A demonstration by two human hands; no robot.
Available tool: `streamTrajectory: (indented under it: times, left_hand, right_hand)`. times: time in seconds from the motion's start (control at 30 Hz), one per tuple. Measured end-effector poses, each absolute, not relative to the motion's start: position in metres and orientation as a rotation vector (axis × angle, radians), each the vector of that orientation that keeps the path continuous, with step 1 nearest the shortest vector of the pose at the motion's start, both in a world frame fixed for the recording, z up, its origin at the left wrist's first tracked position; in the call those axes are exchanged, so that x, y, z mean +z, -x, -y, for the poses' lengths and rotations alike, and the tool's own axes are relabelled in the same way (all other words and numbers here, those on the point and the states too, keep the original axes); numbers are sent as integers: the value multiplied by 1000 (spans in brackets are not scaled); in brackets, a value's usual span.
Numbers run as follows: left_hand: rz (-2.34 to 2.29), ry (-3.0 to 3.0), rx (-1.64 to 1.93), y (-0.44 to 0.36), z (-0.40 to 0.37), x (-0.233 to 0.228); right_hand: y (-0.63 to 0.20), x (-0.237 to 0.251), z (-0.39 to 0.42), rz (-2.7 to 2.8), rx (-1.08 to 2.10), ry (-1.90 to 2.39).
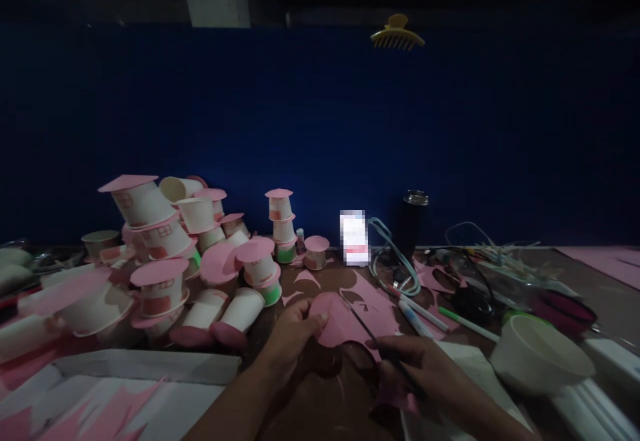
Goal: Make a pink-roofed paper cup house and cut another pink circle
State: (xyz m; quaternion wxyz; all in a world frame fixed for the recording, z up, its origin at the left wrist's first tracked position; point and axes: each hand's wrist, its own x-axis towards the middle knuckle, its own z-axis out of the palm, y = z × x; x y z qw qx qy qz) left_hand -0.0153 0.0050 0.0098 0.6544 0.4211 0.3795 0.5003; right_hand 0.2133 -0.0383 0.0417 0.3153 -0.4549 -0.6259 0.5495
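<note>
Pink paper piece (336,324): held above the table edge, between both hands. Left hand (293,334): fingers pinched on the paper's left edge. Right hand (417,361): closed around scissors (370,341), blades parted against the paper.

A dim craft workspace was shown. The surface (320,401) was crowded with paper cups (165,241) capped by pink discs, pink scraps (380,307), markers (420,314) and cables (395,254). It was backed by a blue partition (320,121), on whose top edge a hair clip (397,34) was clipped.
</note>
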Motion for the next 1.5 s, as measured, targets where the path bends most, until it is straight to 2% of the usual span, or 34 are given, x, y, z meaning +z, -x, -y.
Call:
streamTrajectory:
  times: [1.5]
  left_hand:
    - [-845,-928,1105,16,-5,6]
  right_hand:
    - [-220,32,35,1654,1245,1304]
